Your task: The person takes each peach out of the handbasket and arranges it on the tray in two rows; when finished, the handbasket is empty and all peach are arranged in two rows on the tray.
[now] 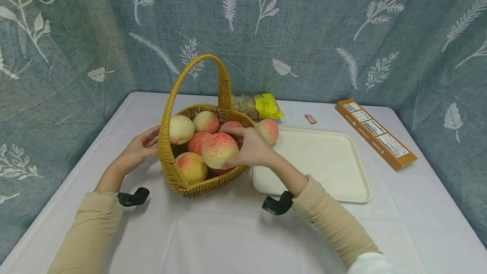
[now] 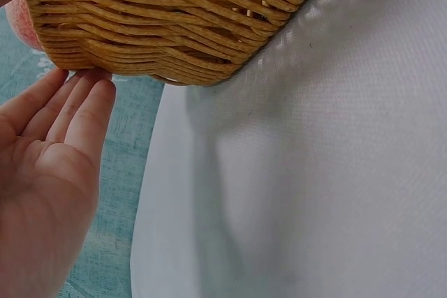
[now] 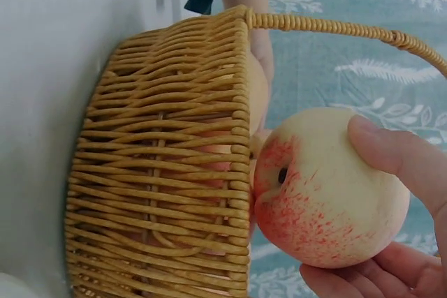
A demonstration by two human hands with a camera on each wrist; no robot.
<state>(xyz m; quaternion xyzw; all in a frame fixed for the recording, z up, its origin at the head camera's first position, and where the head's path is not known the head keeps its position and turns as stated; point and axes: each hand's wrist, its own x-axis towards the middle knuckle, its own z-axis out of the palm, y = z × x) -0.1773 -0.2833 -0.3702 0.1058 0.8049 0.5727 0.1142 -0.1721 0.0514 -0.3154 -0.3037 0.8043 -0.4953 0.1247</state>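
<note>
My right hand point(image 1: 253, 145) holds a large pale peach point(image 1: 218, 151) with red speckles, over the near right part of a wicker basket point(image 1: 211, 188). In the right wrist view the thumb lies on one side of this peach point(image 3: 328, 200) and fingers on the other, with its dark stem hollow facing the rim. Several more peaches point(image 1: 192, 168) lie in the basket, partly hidden by the held one. My left hand point(image 1: 135, 151) is at the basket's left side by the handle point(image 1: 165, 138). In the left wrist view, its straight fingers point(image 2: 87, 113) touch the wicker.
A cream tray point(image 1: 323, 164) lies right of the basket, with one peach point(image 1: 268, 131) at its far left corner. Behind are a yellow-ended bag point(image 1: 266, 105) and a small orange packet point(image 1: 310, 119). A long brown box point(image 1: 376, 134) lies far right. Patterned cloth point(image 1: 304, 41) hangs behind the table.
</note>
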